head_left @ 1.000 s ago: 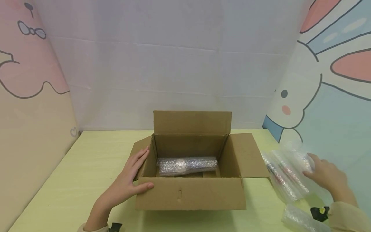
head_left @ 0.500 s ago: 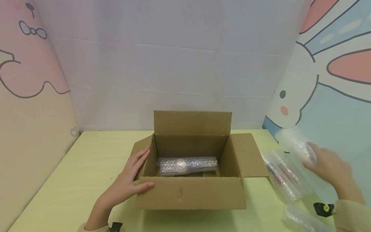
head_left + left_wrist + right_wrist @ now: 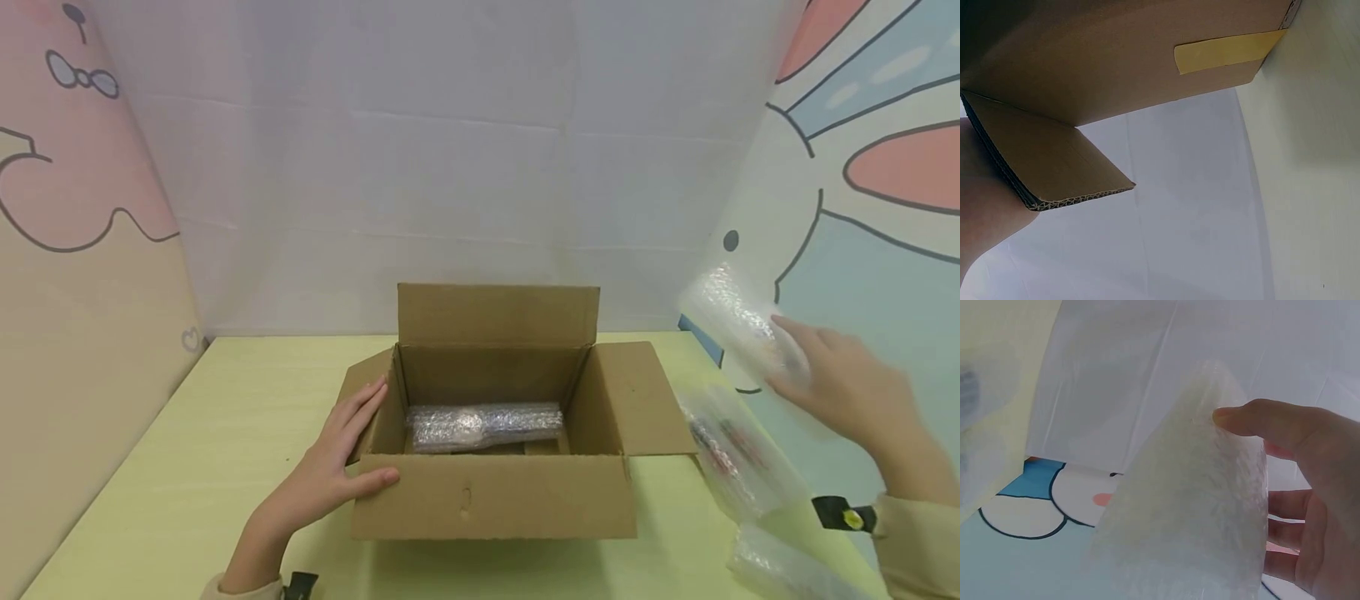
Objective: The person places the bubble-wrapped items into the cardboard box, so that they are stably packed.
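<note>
An open cardboard box (image 3: 491,500) stands on the table with a bubble-wrapped package (image 3: 487,427) lying inside. My left hand (image 3: 322,467) rests at its left front corner, fingers fairly straight along the left edge and thumb on the front flap. In the left wrist view, part of that hand (image 3: 988,206) shows behind a side flap (image 3: 1054,153). My right hand (image 3: 847,383) holds another bubble-wrapped package (image 3: 742,321) up in the air, right of the box. The right wrist view shows my thumb on the near face of this bubble-wrapped package (image 3: 1185,481) and fingers behind it.
Beside the box's right flap (image 3: 645,400) lie bubble-wrapped packages (image 3: 731,458) with reddish contents, near the table's right edge. Another clear wrapped piece (image 3: 787,567) lies at the front right. A white sheet (image 3: 480,183) hangs behind the table (image 3: 187,450); printed cloths hang on both sides.
My right hand has lifted the bubble-wrapped package up off the others at the right, tilting it upward. My left hand and the box have stayed in place.
</note>
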`<state>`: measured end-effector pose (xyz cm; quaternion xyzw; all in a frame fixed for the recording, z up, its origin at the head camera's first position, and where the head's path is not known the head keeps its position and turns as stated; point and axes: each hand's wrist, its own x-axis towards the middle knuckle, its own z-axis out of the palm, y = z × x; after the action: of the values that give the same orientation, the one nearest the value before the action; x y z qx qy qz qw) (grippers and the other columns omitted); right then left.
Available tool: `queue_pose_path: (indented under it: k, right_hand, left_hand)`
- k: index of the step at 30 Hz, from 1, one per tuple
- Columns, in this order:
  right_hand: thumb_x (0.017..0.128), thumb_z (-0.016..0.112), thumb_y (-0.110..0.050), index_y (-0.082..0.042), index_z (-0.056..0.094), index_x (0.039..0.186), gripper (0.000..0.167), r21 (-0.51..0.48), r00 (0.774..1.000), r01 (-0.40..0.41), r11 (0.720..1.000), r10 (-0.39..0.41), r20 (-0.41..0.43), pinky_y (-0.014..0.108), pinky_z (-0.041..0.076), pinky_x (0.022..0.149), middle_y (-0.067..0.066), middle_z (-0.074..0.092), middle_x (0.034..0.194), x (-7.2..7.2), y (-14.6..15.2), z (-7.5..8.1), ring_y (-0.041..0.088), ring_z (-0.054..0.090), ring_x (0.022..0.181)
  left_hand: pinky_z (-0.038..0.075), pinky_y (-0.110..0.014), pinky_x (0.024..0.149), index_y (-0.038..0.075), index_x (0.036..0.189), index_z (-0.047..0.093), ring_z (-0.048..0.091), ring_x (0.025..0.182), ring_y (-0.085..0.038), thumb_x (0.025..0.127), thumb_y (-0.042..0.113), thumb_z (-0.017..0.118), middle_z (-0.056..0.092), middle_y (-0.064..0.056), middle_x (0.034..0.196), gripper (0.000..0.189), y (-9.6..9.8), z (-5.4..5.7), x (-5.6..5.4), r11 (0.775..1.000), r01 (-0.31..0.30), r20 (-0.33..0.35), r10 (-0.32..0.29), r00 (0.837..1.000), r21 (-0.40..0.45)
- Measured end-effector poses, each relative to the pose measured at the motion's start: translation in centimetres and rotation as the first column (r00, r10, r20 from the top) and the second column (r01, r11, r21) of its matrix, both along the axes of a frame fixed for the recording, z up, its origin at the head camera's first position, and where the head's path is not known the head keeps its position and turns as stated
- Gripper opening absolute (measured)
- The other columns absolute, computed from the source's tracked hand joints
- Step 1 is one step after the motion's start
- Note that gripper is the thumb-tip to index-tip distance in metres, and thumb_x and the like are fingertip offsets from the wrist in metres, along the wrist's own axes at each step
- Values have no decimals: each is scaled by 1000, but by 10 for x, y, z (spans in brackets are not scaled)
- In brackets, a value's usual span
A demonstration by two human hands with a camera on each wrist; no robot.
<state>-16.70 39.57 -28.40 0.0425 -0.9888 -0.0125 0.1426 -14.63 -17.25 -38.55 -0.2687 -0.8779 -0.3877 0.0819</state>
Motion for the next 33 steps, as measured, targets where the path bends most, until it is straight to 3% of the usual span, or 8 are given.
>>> queue_pose_path:
  k: [7,13,16,19,22,26,29,33]
  right_hand:
    - [80,75,-29,-18,39,147,77,-2,991,-107,994,106,-83,62,45,56,25,55,127,6,-34,29,45,50,110]
    - [73,81,-28,-22,45,143,79,42,961,-229,973,233,-151,57,46,54,21,60,125,9,-67,46,41,55,106]
    - [68,83,-26,-20,52,137,77,79,924,-310,947,320,-208,47,46,49,22,61,128,10,-84,52,41,58,106]
    - [64,84,-26,-19,55,134,76,116,873,-401,909,418,-250,30,35,40,20,63,125,9,-98,56,43,61,105]
    - [65,84,-27,-21,54,136,77,137,827,-481,866,500,-256,21,24,38,14,66,121,5,-110,57,34,67,82]
    - [65,83,-26,-19,55,136,77,154,751,-590,793,609,-256,26,39,44,9,66,121,-1,-125,59,22,64,77]
    - [65,82,-24,-17,55,135,76,154,705,-652,743,668,-238,36,51,59,9,66,121,-5,-137,60,25,64,98]
    - [68,83,-26,-18,54,136,75,151,697,-678,719,694,-180,32,51,57,6,65,121,-8,-153,60,26,63,102]
  left_hand:
    - [31,-71,99,14,156,20,16,145,-35,81,29,76,18,-5,161,95,0,1,0,1000,3,8,-3,1000,3]
    - [31,-72,99,14,156,20,16,145,-36,81,29,76,18,-5,161,95,0,2,1,1000,2,10,-2,1000,4]
    - [31,-72,99,14,156,19,16,145,-36,81,29,76,17,-5,161,95,0,1,0,1000,1,10,-1,1000,3]
    - [30,-72,99,14,156,19,15,145,-36,81,29,76,17,-5,161,95,0,1,0,1000,3,8,-3,1000,1]
    - [30,-72,99,15,156,19,15,145,-36,81,29,76,17,-5,161,95,0,0,0,1000,5,7,-5,1000,1]
    - [31,-71,99,15,156,19,16,145,-35,81,29,76,17,-4,161,95,0,0,0,1000,6,6,-6,1000,2]
    - [31,-70,100,15,156,19,17,145,-34,81,29,76,17,-5,161,95,1,0,0,1000,5,4,-5,1000,0]
    - [31,-70,100,15,156,19,17,144,-34,81,29,76,17,-5,161,95,1,1,1,1000,5,6,-5,1000,1]
